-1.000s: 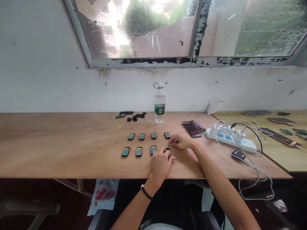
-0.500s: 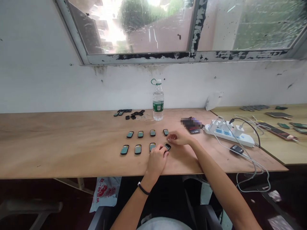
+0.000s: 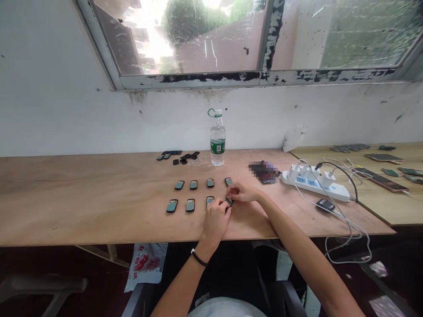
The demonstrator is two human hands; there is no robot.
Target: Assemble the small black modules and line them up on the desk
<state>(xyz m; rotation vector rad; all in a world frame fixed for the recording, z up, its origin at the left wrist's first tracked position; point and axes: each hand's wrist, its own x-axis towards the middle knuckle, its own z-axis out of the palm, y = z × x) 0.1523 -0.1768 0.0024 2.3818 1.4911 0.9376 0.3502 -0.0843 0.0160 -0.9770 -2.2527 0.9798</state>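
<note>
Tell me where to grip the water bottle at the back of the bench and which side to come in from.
Grip the water bottle around its body near the green label, coming from the front, probably best. It stands upright and round close to the wall, so its back is shut off. The small black parts lie to its left; its right side is bare bench. The loop on the cap looks too thin to hold.

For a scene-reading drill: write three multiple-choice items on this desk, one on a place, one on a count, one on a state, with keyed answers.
1. Where does the water bottle stand?
A. near the wall, behind the rows
B. at the front edge
C. on the power strip

2. How many small devices are in the far row?
A. two
B. four
C. six

3. What are both hands doing?
A. resting apart
B. lifting the bottle
C. meeting at one small device

A: it stands by the wall. B: four show. C: left hand and right hand touch it.
</note>
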